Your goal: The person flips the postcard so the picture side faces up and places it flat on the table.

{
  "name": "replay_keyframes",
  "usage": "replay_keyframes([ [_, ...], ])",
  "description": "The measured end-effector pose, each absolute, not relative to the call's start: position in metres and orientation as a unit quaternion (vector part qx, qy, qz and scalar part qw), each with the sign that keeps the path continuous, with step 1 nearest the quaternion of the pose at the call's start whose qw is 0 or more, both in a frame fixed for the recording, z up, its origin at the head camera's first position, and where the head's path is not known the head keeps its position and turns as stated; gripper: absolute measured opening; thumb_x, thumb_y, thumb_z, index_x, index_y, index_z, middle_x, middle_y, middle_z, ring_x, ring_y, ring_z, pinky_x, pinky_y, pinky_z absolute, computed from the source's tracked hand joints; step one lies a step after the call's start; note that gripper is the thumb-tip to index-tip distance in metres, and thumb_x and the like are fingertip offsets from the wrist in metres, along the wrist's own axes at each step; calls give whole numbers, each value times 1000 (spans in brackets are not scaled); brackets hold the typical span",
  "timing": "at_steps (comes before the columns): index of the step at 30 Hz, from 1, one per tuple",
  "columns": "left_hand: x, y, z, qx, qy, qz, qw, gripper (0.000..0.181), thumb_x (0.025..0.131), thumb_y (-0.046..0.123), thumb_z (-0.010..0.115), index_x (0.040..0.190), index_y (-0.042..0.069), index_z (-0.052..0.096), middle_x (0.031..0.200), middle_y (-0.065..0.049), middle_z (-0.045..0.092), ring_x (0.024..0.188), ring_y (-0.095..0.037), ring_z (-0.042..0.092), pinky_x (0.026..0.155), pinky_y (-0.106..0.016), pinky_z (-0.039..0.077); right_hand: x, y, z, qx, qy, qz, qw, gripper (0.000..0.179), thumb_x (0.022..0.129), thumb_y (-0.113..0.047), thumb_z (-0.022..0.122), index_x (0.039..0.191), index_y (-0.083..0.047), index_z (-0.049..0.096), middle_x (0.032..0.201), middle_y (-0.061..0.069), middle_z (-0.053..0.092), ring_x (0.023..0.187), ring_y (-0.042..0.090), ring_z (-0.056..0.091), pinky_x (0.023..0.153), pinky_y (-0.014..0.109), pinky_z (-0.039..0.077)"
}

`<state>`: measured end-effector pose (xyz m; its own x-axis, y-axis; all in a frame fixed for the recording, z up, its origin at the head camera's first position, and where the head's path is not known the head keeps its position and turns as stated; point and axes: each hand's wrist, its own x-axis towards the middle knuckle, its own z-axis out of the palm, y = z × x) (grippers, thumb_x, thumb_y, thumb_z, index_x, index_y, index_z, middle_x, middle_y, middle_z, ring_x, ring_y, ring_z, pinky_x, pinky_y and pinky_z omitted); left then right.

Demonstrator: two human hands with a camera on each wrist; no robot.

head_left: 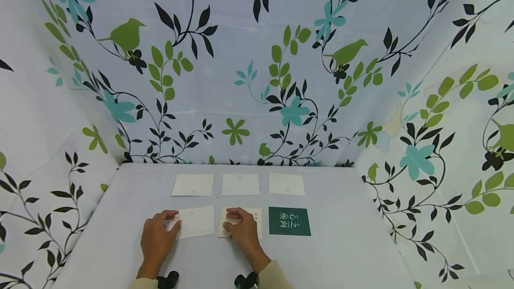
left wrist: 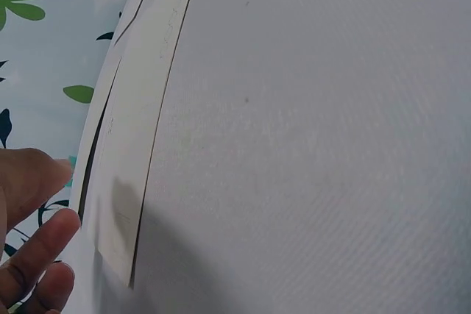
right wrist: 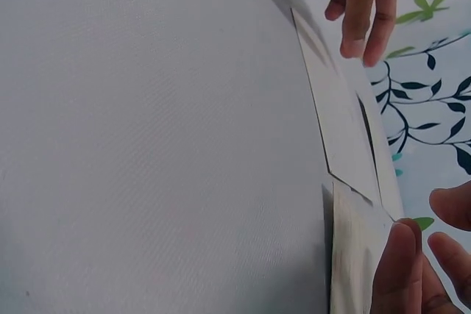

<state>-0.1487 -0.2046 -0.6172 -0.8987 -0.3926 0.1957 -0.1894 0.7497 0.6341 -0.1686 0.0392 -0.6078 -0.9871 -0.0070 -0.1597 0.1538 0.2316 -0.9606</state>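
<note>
My left hand [head_left: 158, 242] is at the left edge of a slightly tilted cream card [head_left: 196, 223] in the front row. In the left wrist view its fingers [left wrist: 45, 244] look loosely bent and apart from the card. Over the middle front card [head_left: 255, 220], also cream, is my right hand [head_left: 245, 231], its thumb and fingers spread with a gap between them near the card's left side. Small print shows on this card, partly covered by the hand. To its right lies a dark green card [head_left: 289, 221] with white characters, untouched.
A back row holds three cream cards: left [head_left: 193, 185], middle [head_left: 240, 184] and right [head_left: 287, 184]. The white table [head_left: 341, 253] meets patterned cloth [head_left: 257, 79] at the back and sides. Dark wrist devices [head_left: 167, 280] sit at both cuffs.
</note>
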Motion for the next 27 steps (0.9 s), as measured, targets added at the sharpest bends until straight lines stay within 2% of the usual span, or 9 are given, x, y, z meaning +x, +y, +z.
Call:
replay_keyframes([
  [5,-148,-211,-618,156,-925,-315,146,33,84,11,85,116,11,77,113,-15,77,99,-33,61,71,-36,41,-168,32,-607,45,779,-619,84,40,88,-8,81,127,-13,74,119,4,78,70,8,64,61,26,56],
  [11,-146,-218,-619,158,-926,-318,129,37,83,10,86,119,9,76,117,-18,76,105,-38,62,79,-46,46,-166,26,-608,57,769,-627,110,42,87,-8,83,128,-15,73,123,4,77,75,10,69,64,30,60],
  [18,-145,-223,-621,148,-928,-318,121,40,81,9,88,119,8,76,113,-18,77,96,-33,61,72,-38,42,-167,19,-612,57,768,-627,119,45,86,-8,85,128,-17,73,123,2,77,70,10,68,58,28,57],
  [27,-145,-221,-620,151,-929,-319,110,41,80,6,88,119,8,76,114,-18,75,102,-36,61,77,-44,44,-168,12,-611,57,760,-632,142,45,85,-8,86,127,-17,73,124,2,77,74,11,72,58,27,56],
])
